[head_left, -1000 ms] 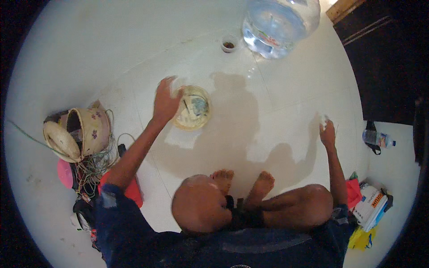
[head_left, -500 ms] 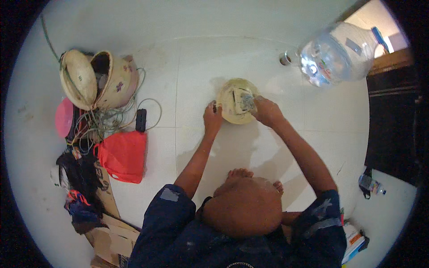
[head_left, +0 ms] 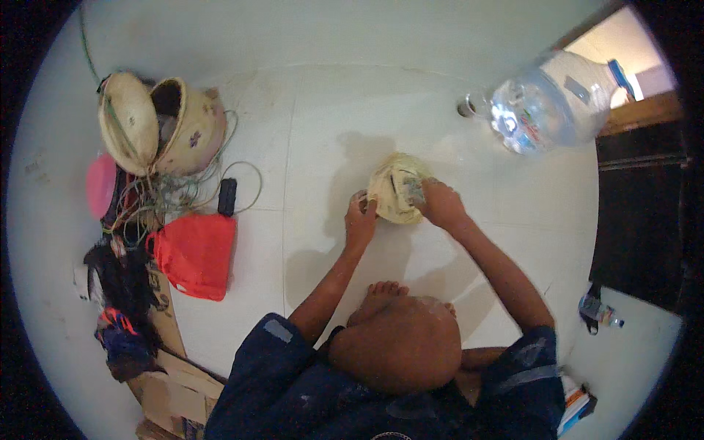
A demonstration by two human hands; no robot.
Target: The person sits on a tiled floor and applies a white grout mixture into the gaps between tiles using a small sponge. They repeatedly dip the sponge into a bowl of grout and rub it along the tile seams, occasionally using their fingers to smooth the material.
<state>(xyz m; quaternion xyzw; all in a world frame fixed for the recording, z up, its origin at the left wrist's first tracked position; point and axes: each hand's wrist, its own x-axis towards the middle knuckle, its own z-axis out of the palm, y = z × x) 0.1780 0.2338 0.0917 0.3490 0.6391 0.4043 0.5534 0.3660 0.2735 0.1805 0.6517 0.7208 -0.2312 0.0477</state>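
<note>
A pale yellow bowl [head_left: 389, 210] is in front of me, smeared inside with a cream-coloured paste. My left hand [head_left: 361, 221] is closed on its near left rim. From the right, my right hand [head_left: 444, 205] grips a grey, flat-bladed scraper [head_left: 413, 192], its blade inside the bowl against the paste. The scraper's handle is hidden in my fist. A shadow falls on the floor beyond the bowl and to its left, so the bowl appears raised off the tiles.
On the left are a cream lidded pot [head_left: 192, 132], tangled cords, a red bag [head_left: 194, 257], a black block [head_left: 228, 196] and cardboard [head_left: 172, 400]. At the far right stands a large clear water bottle [head_left: 550, 106] beside a small cup [head_left: 466, 108]. My bare foot [head_left: 385, 290] is below the bowl.
The bowl has come nearer to me and slightly right, with both hands moving along with it. Its shadow now shows more widely to its left. The scraper stays inside the bowl.
</note>
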